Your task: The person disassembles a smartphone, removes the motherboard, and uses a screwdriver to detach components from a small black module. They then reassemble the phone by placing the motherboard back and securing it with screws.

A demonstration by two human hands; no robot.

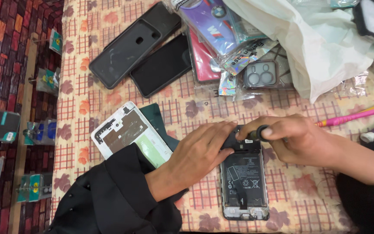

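Observation:
An opened phone (244, 184) lies back-up on the patterned cloth, its black battery and inner parts exposed. My left hand (198, 154) rests flat on the phone's upper left part, pressing it down. My right hand (293, 138) grips a black-handled tool (256, 133), likely a screwdriver, with its tip hidden at the phone's top end. Left of my sleeve lies a white phone frame (124, 134) with a bare inner side, over a dark green cover (156, 117).
Black phone cases (128, 50) and a dark phone (163, 65) lie at the back. Packaged cases (221, 30) and a white plastic bag (312, 39) are at the back right. A pink tool (356, 115) lies to the right. Shelves with packaged goods (1, 125) stand on the left.

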